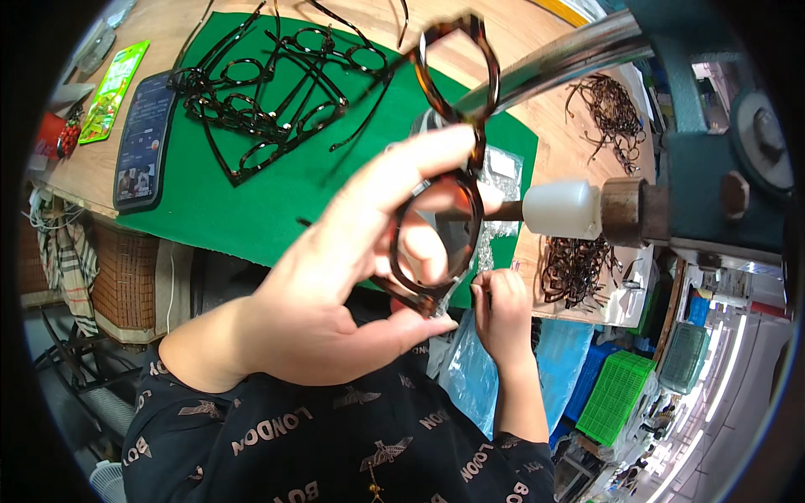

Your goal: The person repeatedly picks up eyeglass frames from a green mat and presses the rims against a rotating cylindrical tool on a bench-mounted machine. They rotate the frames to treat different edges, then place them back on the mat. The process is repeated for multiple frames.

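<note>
My left hand point(323, 268) is raised over the front of the green mat point(201, 222) and grips a tortoiseshell eyeglass frame point(479, 151). The frame is held upright on its side, one round rim above the other, with my fingers around the bridge and lower rim. A temple arm reaches back from it toward the pile, blurred. Below and to the right, my right hand point(506, 308) is closed near the mat's front edge, fingers curled in. Whatever it may pinch is too dark and small to make out.
Several similar eyeglass frames point(245, 117) lie heaped on the mat, beside a phone point(142, 147) and a green packet point(113, 96). At right, a machine arm with a white cylinder point(560, 210) juts over the table. Brown parts point(577, 272) and a clear bag point(503, 172) lie near it.
</note>
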`<action>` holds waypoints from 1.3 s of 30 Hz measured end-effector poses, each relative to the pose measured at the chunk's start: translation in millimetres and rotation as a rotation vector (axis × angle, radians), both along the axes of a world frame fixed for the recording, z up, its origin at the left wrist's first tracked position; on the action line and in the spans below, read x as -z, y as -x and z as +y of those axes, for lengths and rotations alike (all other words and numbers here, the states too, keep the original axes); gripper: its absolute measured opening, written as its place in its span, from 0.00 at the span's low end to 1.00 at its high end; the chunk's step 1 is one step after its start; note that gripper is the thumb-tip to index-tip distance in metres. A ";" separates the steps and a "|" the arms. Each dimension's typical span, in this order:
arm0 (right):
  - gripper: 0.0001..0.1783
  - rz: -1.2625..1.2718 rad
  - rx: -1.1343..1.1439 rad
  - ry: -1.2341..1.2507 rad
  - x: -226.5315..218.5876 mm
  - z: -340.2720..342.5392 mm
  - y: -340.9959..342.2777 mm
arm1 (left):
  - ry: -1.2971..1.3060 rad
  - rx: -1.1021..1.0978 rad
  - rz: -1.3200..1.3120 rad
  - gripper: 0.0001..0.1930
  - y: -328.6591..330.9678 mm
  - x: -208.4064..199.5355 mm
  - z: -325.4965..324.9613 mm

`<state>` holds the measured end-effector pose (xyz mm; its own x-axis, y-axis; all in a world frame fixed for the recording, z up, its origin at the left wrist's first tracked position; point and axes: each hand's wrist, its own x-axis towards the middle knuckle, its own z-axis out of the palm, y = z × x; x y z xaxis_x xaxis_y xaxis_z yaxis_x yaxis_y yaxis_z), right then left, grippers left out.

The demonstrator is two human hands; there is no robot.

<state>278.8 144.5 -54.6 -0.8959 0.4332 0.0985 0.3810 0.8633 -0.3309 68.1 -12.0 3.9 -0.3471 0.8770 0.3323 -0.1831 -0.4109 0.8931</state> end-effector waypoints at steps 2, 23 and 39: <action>0.05 -0.062 0.029 -0.027 -4.8 -4.8 0.9 | 0.041 0.123 -0.033 0.49 -1.3 2.2 0.0; 0.06 0.544 -0.418 0.327 -88.5 -32.9 74.2 | 0.029 -0.122 0.359 0.42 -9.1 -3.9 -4.5; 0.04 0.504 -0.355 0.515 -84.8 -28.4 69.2 | 0.126 0.082 0.021 0.42 -11.8 -4.1 -1.1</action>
